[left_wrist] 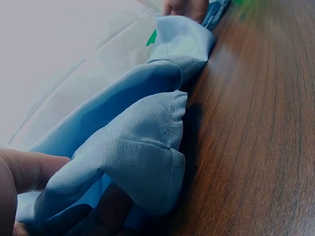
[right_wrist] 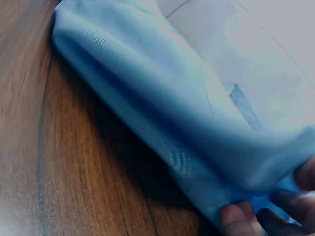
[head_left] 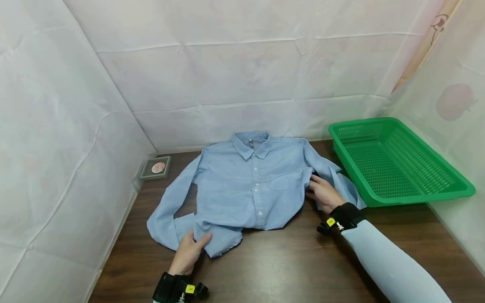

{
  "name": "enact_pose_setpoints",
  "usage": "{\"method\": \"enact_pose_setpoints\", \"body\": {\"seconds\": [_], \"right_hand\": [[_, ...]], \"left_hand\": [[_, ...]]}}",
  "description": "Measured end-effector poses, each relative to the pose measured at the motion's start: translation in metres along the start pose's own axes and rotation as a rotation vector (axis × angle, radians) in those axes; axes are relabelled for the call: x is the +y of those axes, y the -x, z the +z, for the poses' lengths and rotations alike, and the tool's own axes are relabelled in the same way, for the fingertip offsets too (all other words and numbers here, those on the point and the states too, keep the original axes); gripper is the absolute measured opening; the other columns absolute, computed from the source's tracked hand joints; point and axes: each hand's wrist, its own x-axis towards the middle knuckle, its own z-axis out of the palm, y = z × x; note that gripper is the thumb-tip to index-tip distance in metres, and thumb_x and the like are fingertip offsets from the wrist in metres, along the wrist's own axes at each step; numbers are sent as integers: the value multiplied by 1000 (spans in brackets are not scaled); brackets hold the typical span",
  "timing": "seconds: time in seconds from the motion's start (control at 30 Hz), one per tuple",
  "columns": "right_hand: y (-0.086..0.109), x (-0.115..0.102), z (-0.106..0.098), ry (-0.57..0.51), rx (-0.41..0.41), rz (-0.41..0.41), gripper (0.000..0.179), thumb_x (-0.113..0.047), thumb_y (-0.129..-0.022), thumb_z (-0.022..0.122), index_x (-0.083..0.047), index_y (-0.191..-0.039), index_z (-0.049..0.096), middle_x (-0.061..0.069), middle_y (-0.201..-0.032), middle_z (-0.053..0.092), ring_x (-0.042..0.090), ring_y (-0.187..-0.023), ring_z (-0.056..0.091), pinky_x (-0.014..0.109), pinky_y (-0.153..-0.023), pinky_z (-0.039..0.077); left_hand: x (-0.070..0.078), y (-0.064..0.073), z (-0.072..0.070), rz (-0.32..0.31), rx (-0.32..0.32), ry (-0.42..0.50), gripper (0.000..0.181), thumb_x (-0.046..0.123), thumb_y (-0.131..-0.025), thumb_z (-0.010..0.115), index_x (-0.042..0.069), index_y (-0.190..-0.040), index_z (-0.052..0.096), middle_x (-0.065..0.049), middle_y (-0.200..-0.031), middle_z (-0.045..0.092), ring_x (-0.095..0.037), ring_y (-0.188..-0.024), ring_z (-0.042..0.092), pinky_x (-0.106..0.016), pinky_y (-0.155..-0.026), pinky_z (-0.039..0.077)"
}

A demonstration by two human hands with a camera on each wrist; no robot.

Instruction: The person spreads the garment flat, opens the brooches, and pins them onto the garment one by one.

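A light blue button-up shirt (head_left: 231, 185) lies front up on the table, its collar towards the back wall and its sleeves out to both sides. My left hand (head_left: 188, 252) pinches the shirt's lower left part, thumb on top and fingers underneath; the left wrist view shows the stitched hem (left_wrist: 172, 123) bunched beyond the fingers. At the right side, below the armpit, my right hand (head_left: 324, 193) grips the shirt's edge, which is lifted into a fold. In the right wrist view the fingertips (right_wrist: 234, 216) are at the raised cloth (right_wrist: 147, 93).
A green plastic basket (head_left: 420, 198) stands at the right, close to the right sleeve (head_left: 350, 191). On the far left corner sits a small grey-green square case (head_left: 148, 175) with a round pinkish piece. White cloth walls (head_left: 242, 80) surround the brown wooden table (head_left: 273, 269).
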Motion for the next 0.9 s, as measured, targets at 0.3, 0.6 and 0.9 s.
{"method": "enact_pose_setpoints", "body": {"seconds": [0.3, 0.6, 0.9], "right_hand": [[-8, 8, -1, 656, 74, -79, 34, 8, -81, 43, 8, -114, 50, 22, -111, 51, 33, -87, 50, 35, -68, 43], [-9, 3, -5, 863, 115, -67, 14, -5, -92, 44, 4, -93, 54, 26, -93, 57, 33, -69, 57, 38, -51, 48], [13, -14, -11, 656, 123, -200, 26, -27, -100, 46, -4, -86, 51, 13, -80, 51, 23, -69, 49, 34, -65, 39]], "left_hand": [[-4, -2, 1, 7, 14, -1, 47, 40, -88, 69, 1, -110, 55, -10, -109, 56, -19, -96, 50, -30, -84, 42], [-1, -2, 1, 20, -7, -30, 33, 31, -96, 60, 0, -105, 53, -6, -95, 51, -16, -80, 48, -27, -71, 42], [28, -4, -17, 109, -23, -67, 26, 23, -105, 41, 0, -116, 47, -12, -110, 50, -23, -98, 47, -34, -84, 40]]}}
